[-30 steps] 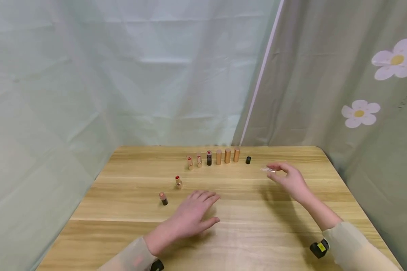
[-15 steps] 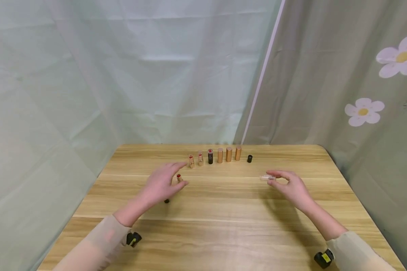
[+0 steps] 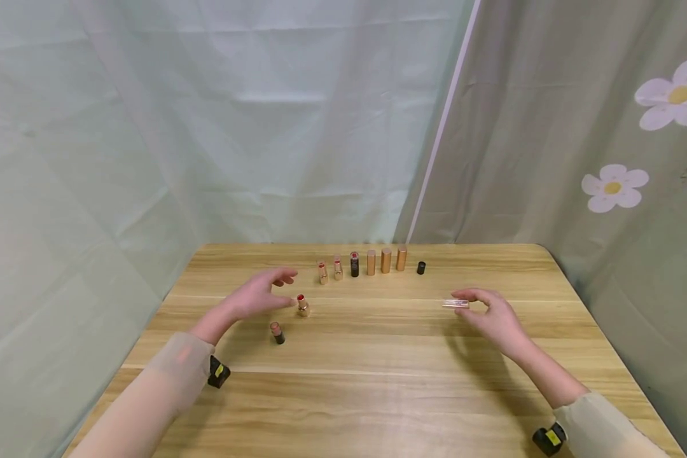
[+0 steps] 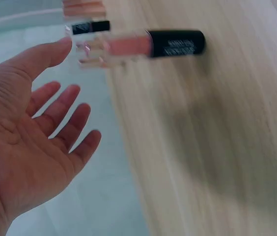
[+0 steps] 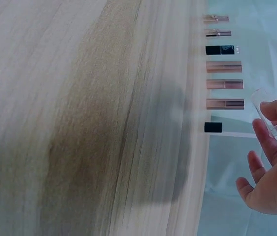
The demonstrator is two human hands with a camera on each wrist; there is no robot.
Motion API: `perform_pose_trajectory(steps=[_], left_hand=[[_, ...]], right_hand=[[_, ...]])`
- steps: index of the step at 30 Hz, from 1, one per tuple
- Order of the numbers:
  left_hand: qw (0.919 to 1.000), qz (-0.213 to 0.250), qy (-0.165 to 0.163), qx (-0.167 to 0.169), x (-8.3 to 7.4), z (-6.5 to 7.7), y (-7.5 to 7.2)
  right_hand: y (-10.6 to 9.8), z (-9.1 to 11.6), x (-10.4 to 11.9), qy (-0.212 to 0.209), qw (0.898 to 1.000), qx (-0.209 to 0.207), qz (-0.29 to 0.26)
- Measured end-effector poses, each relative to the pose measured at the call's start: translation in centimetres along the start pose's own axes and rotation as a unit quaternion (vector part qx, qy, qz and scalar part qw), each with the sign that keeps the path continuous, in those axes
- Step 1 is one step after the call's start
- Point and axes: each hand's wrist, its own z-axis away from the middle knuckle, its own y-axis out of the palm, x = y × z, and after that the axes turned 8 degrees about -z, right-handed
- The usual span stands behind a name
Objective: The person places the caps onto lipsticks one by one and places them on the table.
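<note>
My left hand (image 3: 254,296) reaches over the left of the table with fingers spread and nothing in them. Its thumb comes right beside an uncapped gold lipstick (image 3: 303,306) with a red tip, which stands upright. Nearer to me stands a lipstick with a black base (image 3: 278,334) and a pinkish upper part, large in the left wrist view (image 4: 178,43). On the right, my right hand (image 3: 495,320) pinches a clear lipstick cap (image 3: 452,303) between thumb and forefinger. The cap lies sideways above the table in the head view; the right wrist view shows the transparent tube (image 5: 263,109) at the fingertips.
Along the back of the wooden table (image 3: 378,394) runs a row: two gold lipsticks (image 3: 323,273) with clear tops, a black one (image 3: 354,265), three copper-coloured tubes (image 3: 386,261) and a short black cap (image 3: 421,268). Pale curtains (image 3: 298,127) hang behind the table.
My left hand has moved left from the middle of the table, passing over the two front lipsticks to the left of the red one. My right hand keeps the clear cap, slightly lower.
</note>
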Motion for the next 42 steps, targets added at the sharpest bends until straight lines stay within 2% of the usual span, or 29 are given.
perform_pose_trajectory(steps=[6,10,14,18,22,26,34,38,42], left_hand=[[0.9986,0.002,0.004,0.053,1.9,-1.1,1.0],[0.9971,0.010,0.007,0.075,2.7,-1.9,1.9],[0.9955,0.018,0.000,0.093,3.0,-2.5,2.8],[0.9933,0.039,-0.023,0.106,2.8,-2.7,3.3],[0.9921,0.051,-0.033,0.110,2.6,-2.8,3.6],[0.9927,0.042,-0.039,0.106,2.5,-2.9,3.9],[0.9901,0.074,-0.057,0.105,2.6,-2.8,4.3],[0.9946,0.052,-0.035,0.082,2.5,-2.7,3.8],[0.9976,0.044,-0.008,0.053,2.3,-2.7,2.6]], right_hand=[[0.0,0.1,-0.2,0.002,1.000,0.002,0.001],[0.1,0.2,-0.3,0.012,1.000,0.003,0.009],[0.3,0.3,-0.5,0.017,1.000,0.003,0.013],[0.3,0.4,-0.5,0.012,1.000,0.003,0.010],[0.4,0.5,-0.6,0.006,1.000,0.005,0.010],[0.5,0.6,-0.6,-0.002,1.000,0.001,0.018],[0.8,0.7,-0.8,-0.004,1.000,0.002,0.021],[0.8,0.7,-0.8,-0.002,1.000,0.001,0.022],[0.6,0.7,-0.5,-0.004,1.000,0.001,0.022]])
